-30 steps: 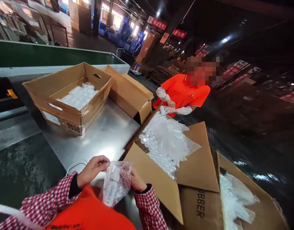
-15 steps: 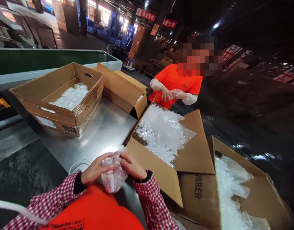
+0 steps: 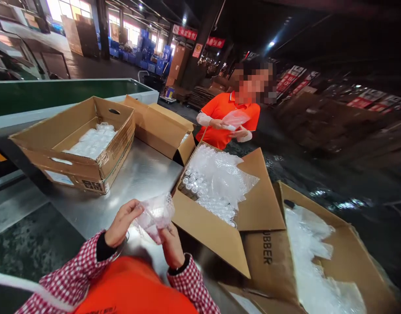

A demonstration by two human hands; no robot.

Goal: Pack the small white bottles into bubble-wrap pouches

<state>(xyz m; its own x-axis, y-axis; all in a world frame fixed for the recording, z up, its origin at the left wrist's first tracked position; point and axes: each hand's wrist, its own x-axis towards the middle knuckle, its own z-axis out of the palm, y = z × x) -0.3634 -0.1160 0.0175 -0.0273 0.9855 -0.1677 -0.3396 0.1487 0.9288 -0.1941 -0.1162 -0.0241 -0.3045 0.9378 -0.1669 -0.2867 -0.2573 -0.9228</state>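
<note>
At the table's near edge, a bubble-wrap packet [image 3: 153,214] sat pinched between the left hand [image 3: 121,222] and right hand [image 3: 171,244], both closed on it. Slick wrap could probably slip onto the steel table [image 3: 144,174]. Counted: one packet, four open cartons, one co-worker [image 3: 228,124].

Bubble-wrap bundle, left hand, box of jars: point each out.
bubble-wrap bundle [image 3: 155,214], head view, its middle
left hand [image 3: 121,221], head view, back of hand
box of jars [image 3: 203,224], head view, near cardboard wall
</note>
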